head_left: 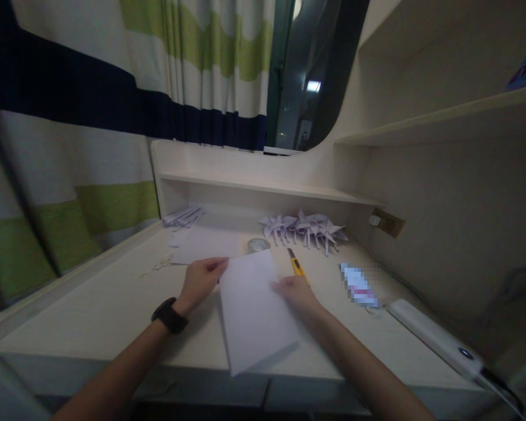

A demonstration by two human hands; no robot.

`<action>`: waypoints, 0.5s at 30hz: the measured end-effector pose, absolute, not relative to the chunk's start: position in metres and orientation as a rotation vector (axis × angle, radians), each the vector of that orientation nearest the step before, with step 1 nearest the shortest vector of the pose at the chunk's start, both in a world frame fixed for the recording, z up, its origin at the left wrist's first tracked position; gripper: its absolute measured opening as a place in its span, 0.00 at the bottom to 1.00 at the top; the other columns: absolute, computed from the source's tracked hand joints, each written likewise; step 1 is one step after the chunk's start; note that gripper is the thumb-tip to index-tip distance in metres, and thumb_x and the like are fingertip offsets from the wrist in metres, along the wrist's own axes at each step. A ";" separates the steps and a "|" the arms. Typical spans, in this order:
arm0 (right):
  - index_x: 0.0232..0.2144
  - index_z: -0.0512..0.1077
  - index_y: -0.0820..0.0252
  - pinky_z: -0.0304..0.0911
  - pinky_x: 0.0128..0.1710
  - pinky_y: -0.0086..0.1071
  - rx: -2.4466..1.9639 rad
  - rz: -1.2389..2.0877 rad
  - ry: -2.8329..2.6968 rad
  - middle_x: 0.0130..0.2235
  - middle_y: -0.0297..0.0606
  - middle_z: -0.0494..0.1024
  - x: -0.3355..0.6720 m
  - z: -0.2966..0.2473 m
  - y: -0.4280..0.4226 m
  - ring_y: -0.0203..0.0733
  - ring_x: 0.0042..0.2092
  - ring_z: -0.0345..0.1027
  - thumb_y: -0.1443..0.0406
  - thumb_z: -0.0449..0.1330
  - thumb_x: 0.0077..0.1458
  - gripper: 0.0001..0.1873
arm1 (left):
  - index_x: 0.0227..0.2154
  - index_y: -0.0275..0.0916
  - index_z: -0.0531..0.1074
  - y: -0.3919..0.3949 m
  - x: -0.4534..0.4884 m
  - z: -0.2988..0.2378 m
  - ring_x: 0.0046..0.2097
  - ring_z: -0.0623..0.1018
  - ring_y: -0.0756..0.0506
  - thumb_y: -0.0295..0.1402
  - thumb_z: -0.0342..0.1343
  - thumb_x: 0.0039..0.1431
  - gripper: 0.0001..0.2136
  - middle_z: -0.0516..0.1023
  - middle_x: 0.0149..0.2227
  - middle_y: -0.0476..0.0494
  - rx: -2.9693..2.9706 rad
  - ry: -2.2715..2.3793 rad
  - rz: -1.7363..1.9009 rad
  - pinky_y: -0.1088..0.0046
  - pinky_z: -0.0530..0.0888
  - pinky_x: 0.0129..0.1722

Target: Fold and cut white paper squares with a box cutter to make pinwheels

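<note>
A white sheet of paper (256, 316) is held up over the front of the desk, tilted toward me. My left hand (201, 283) pinches its upper left corner between thumb and fingers. At the right edge, my right hand (298, 292) grips the paper too, with thumb and fingers closed on it. A yellow utility knife (296, 263) lies just beyond my right hand, its lower end hidden by the hand. Behind the paper rests a roll of tape (258, 245). To the left of the tape are flat white paper sheets (206, 242).
Several paper pinwheels (309, 228) lie at the back under a low shelf (263, 185). Rolled paper sticks (184, 217) are at the back left, small pale scraps (160, 264) nearer. On the right are a lit phone (358, 285) and a long white device (436, 339) with a cable.
</note>
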State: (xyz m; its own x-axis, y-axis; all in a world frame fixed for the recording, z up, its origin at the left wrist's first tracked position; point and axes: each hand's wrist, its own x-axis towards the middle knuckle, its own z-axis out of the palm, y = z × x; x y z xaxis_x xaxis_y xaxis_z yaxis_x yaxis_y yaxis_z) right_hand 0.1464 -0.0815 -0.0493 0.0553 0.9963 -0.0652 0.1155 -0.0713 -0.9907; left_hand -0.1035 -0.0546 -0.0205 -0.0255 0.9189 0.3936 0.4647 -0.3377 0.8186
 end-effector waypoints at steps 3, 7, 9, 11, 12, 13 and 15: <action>0.15 0.68 0.62 0.48 0.16 0.25 -1.361 1.312 -1.262 0.15 0.31 0.68 0.152 -0.052 -0.085 0.30 0.16 0.56 0.63 0.69 0.37 0.13 | 0.37 0.33 0.79 -0.056 -0.107 -0.017 0.28 0.78 0.44 0.41 0.55 0.52 0.17 0.82 0.34 0.39 1.763 1.460 1.363 0.69 0.72 0.28; 0.14 0.67 0.63 0.48 0.16 0.25 -1.358 1.345 -1.317 0.14 0.30 0.67 0.161 -0.054 -0.089 0.29 0.15 0.55 0.66 0.67 0.37 0.12 | 0.36 0.35 0.79 -0.057 -0.108 -0.016 0.29 0.78 0.43 0.41 0.56 0.51 0.16 0.82 0.33 0.40 1.757 1.452 1.345 0.70 0.73 0.27; 0.15 0.67 0.63 0.49 0.16 0.25 -1.354 1.342 -1.319 0.14 0.30 0.67 0.164 -0.055 -0.089 0.29 0.16 0.56 0.66 0.67 0.37 0.11 | 0.36 0.36 0.80 -0.059 -0.108 -0.017 0.28 0.78 0.43 0.41 0.56 0.52 0.15 0.82 0.33 0.41 1.774 1.447 1.335 0.70 0.73 0.27; 0.17 0.68 0.63 0.50 0.17 0.24 -1.324 1.362 -1.300 0.15 0.30 0.68 0.164 -0.056 -0.088 0.30 0.17 0.58 0.66 0.68 0.36 0.10 | 0.36 0.36 0.79 -0.062 -0.105 -0.018 0.28 0.78 0.44 0.41 0.55 0.53 0.15 0.82 0.33 0.42 1.776 1.438 1.339 0.70 0.73 0.27; 0.19 0.69 0.63 0.51 0.17 0.24 -1.302 1.374 -1.278 0.16 0.30 0.70 0.162 -0.057 -0.087 0.30 0.17 0.59 0.65 0.68 0.36 0.11 | 0.36 0.36 0.79 -0.064 -0.104 -0.018 0.29 0.78 0.44 0.41 0.55 0.53 0.16 0.82 0.34 0.41 1.769 1.427 1.346 0.71 0.73 0.27; 0.22 0.70 0.63 0.53 0.17 0.24 -1.282 1.382 -1.248 0.17 0.31 0.71 0.159 -0.057 -0.086 0.31 0.18 0.60 0.63 0.68 0.37 0.11 | 0.36 0.35 0.79 -0.066 -0.102 -0.018 0.29 0.78 0.44 0.41 0.55 0.53 0.16 0.82 0.34 0.41 1.759 1.414 1.349 0.71 0.73 0.27; 0.26 0.71 0.62 0.55 0.19 0.25 -1.258 1.377 -1.182 0.20 0.34 0.74 0.151 -0.057 -0.083 0.33 0.20 0.64 0.58 0.67 0.40 0.15 | 0.37 0.34 0.79 -0.070 -0.098 -0.017 0.29 0.78 0.44 0.41 0.55 0.53 0.16 0.82 0.34 0.40 1.741 1.382 1.333 0.71 0.73 0.27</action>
